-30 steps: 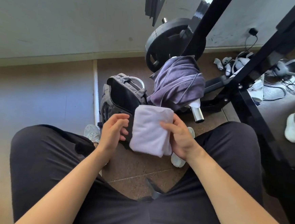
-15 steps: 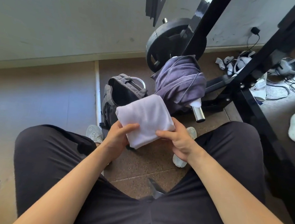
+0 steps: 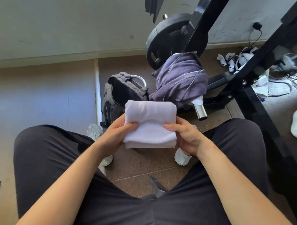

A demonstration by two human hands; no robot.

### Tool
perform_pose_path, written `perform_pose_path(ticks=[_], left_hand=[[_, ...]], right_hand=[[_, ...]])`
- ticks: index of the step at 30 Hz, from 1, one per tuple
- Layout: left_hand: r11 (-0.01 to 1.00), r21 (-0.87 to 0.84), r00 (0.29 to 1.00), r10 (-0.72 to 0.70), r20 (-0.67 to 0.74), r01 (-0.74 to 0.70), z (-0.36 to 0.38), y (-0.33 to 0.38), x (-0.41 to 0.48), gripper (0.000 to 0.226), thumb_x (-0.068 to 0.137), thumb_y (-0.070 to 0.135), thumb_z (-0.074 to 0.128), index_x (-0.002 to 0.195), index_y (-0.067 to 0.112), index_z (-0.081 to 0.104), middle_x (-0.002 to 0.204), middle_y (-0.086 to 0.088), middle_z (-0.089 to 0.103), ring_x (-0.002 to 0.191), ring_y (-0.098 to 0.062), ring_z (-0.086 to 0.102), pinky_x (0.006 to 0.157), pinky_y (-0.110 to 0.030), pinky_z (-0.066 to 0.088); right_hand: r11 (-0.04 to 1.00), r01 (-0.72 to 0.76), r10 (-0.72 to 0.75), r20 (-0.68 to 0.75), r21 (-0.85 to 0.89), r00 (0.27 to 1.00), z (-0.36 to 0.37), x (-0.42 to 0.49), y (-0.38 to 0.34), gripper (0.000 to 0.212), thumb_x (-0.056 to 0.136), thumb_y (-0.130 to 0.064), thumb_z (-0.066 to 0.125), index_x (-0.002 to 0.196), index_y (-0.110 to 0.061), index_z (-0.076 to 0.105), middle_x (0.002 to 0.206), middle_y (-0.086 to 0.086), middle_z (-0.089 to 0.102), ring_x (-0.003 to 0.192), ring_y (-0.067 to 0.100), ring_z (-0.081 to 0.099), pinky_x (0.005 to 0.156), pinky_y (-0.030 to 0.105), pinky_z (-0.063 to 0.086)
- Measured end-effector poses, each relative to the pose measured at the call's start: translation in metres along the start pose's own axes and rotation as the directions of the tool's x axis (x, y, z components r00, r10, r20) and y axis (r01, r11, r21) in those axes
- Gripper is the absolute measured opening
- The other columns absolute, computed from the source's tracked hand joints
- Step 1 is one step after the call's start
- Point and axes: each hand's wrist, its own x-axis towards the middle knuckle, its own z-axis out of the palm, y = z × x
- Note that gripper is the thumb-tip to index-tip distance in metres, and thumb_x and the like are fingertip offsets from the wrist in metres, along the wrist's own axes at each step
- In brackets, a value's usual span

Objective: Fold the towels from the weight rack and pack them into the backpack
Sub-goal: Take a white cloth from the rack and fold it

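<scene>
Towels hang from and are held before the black weight rack point(image 3: 201, 26), the biggest thing in view, which rises behind and to the right of the backpack point(image 3: 112, 106). A dark weight plate point(image 3: 160, 42) on the rack stands directly behind the backpack. A purple towel point(image 3: 180, 79) is draped in a loose heap over a chrome bar point(image 3: 200, 111) of the rack, just right of the backpack and touching its upper right edge. The grey backpack stands on the speckled floor with its top unzipped and its dark inside showing. A pale lilac folded towel point(image 3: 150, 123) is held in the air on the near side of the backpack, hiding its near right corner. The left hand point(image 3: 114, 136) grips the folded towel's left edge and the right hand point(image 3: 186, 138) its right edge, each with the thumb laid on top and the fingers curled beneath. White shoes point(image 3: 182, 156) rest on the floor nearer than the backpack.
</scene>
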Motion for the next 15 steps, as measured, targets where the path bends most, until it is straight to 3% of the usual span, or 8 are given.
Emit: perform_pose_path(ticks=[2, 6, 9, 13, 15], left_hand=[[1.0, -0.016, 0.999, 0.001, 0.04, -0.001, -0.002, 0.0021, -0.0009, 0.044, 0.095, 0.014, 0.064, 0.138, 0.021, 0.057, 0.123, -0.01, 0.069, 0.103, -0.02, 0.068, 0.08, -0.032, 0.058], [0.992, -0.125, 0.996, 0.003, 0.089, 0.008, -0.0026, 0.0037, -0.0007, 0.049, 0.1, 0.006, 0.054, 0.143, 0.028, 0.052, 0.117, -0.011, 0.059, 0.081, -0.018, 0.065, 0.054, -0.031, 0.054], [0.974, -0.225, 0.994, 0.033, 0.105, -0.009, -0.0048, 0.004, 0.0005, 0.049, 0.098, 0.001, 0.053, 0.143, 0.021, 0.052, 0.118, -0.015, 0.06, 0.084, -0.024, 0.063, 0.06, -0.032, 0.053], [0.938, -0.345, 0.998, 0.041, 0.056, -0.019, -0.0023, 0.0085, -0.0019, 0.036, 0.096, -0.009, 0.045, 0.115, 0.013, 0.065, 0.097, -0.013, 0.07, 0.074, -0.022, 0.067, 0.058, -0.028, 0.056], [0.939, -0.344, 0.998, 0.03, 0.055, -0.009, -0.0041, 0.0071, -0.0012, 0.034, 0.089, -0.008, 0.047, 0.111, 0.011, 0.065, 0.102, -0.017, 0.066, 0.081, -0.027, 0.066, 0.064, -0.032, 0.058]], right_hand=[[0.999, 0.035, -0.035, -0.012, -0.005, 0.999, -0.0013, -0.0006, -0.0024, 0.042, 0.087, 0.002, 0.065, 0.125, -0.016, 0.062, 0.107, 0.005, 0.072, 0.094, 0.021, 0.069, 0.076, 0.033, 0.057], [0.992, 0.11, -0.111, 0.008, 0.054, 0.994, -0.0021, -0.0003, -0.0031, 0.051, 0.086, 0.006, 0.063, 0.132, -0.014, 0.06, 0.111, 0.009, 0.068, 0.094, 0.022, 0.068, 0.075, 0.034, 0.06], [0.988, 0.122, -0.127, 0.057, 0.092, 0.99, -0.0013, 0.0002, -0.0014, 0.055, 0.083, 0.0, 0.065, 0.136, -0.011, 0.058, 0.113, 0.011, 0.067, 0.097, 0.024, 0.068, 0.079, 0.037, 0.06], [0.982, 0.125, -0.149, 0.173, 0.144, 0.974, -0.0008, -0.0029, -0.0001, 0.046, 0.085, 0.0, 0.059, 0.123, -0.024, 0.071, 0.116, 0.009, 0.068, 0.093, 0.023, 0.07, 0.075, 0.038, 0.061], [0.983, 0.139, -0.16, 0.189, 0.116, 0.969, 0.0, -0.0067, -0.0012, 0.04, 0.088, 0.0, 0.057, 0.119, -0.018, 0.073, 0.119, 0.01, 0.07, 0.096, 0.023, 0.069, 0.076, 0.037, 0.061]])
